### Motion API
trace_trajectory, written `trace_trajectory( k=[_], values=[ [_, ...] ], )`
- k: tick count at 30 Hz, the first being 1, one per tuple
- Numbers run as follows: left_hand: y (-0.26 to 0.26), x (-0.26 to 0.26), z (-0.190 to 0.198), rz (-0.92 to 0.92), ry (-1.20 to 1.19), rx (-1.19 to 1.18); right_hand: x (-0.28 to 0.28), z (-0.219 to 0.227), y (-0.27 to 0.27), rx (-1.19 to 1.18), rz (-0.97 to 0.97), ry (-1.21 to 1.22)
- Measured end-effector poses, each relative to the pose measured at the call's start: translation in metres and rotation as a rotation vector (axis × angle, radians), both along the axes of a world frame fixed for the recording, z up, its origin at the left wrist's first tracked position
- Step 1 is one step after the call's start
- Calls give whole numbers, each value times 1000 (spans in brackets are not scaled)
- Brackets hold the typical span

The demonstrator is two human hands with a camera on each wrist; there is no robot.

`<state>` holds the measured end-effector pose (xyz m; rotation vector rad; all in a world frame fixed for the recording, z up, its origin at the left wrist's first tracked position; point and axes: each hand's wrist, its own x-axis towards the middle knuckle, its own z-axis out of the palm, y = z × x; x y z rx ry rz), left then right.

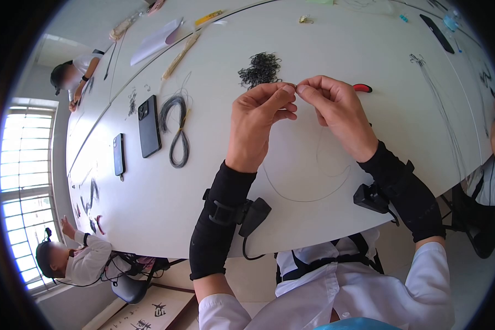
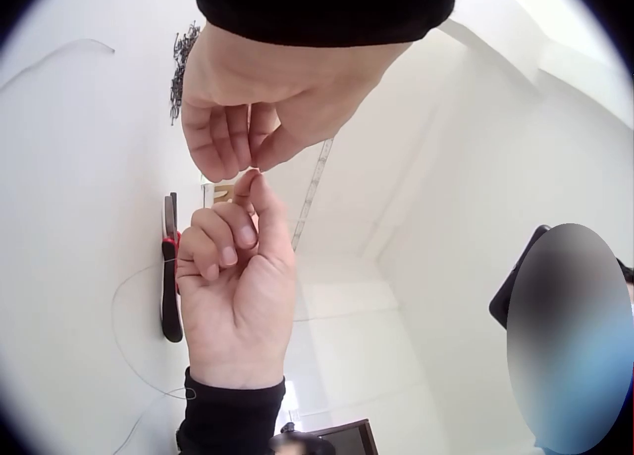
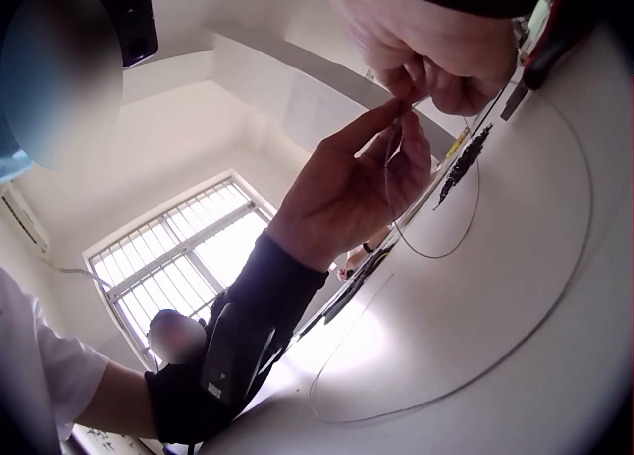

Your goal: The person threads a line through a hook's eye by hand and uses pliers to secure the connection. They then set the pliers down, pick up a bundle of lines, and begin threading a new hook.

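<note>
Both hands meet over the table, thumb and forefinger of each pinching at almost the same spot. My left hand [image 1: 253, 121] and my right hand [image 1: 342, 113] hold a thin grey line [image 3: 540, 321] between their fingertips. From there the line loops down and curves across the tabletop in front of the body. A tiny dark bit shows where the fingertips come together; I cannot tell what it is. Just beyond the hands lies a heap of small black hooks [image 1: 260, 69]. Pliers [image 2: 170, 292] with red and black handles lie beside the right hand.
Left of the hands are a coiled bundle of grey line [image 1: 179, 132], a large phone [image 1: 150, 126] and a smaller phone [image 1: 119, 155]. Lines with hooks [image 1: 437, 104] stretch along the right. Paper [image 1: 157, 41] lies far left. Other people sit around the white table [image 1: 214, 220].
</note>
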<state>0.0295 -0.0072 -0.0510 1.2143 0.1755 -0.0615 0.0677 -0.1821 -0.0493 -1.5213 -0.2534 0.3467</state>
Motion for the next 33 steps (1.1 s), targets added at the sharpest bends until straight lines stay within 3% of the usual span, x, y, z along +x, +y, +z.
trace_trajectory(
  k=[12,21,25,28,33],
  values=[
    [1,0,1,-28,3,-90,-3,3,-1,-64,63,-7],
    [0,0,5,-27,-17,0,-4,0,2,-54,52,-48],
    [0,0,11,-55,-53,263,4,0,1,-118,-131,-416],
    [-3,-2,17,-113,-48,411,11,12,-10,-176,36,-404],
    [-4,-2,14,-150,-60,516,14,12,-12,-234,126,-382]
  ],
)
